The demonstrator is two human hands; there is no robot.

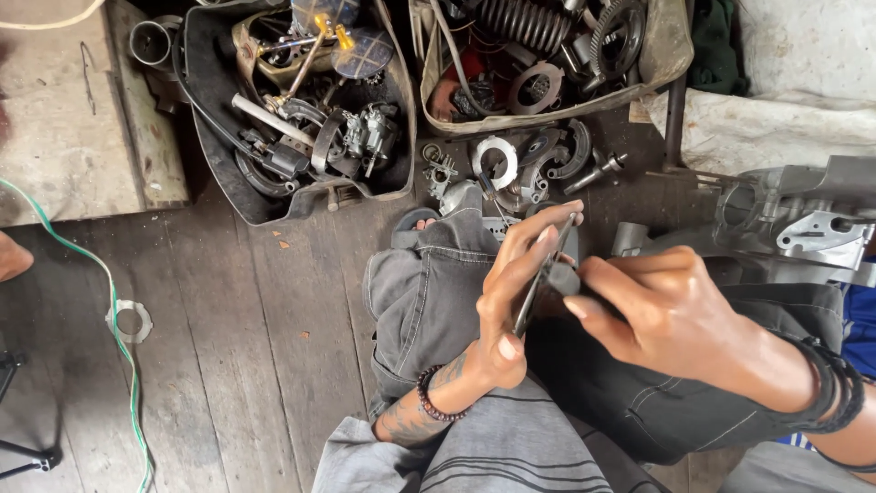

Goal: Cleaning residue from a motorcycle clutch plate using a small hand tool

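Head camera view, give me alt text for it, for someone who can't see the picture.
A seated person's left hand and right hand together hold a thin dark flat part above their lap. Ahead on the worn plank floor sit two open containers heaped with greasy metal engine parts, and a grey metal casing lies at right.

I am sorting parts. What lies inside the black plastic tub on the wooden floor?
In the black plastic tub: a carburettor, curved metal brake shoes, a pale rod. Parts beneath are covered.

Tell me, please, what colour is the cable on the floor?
Green cable, clearest in the head view.
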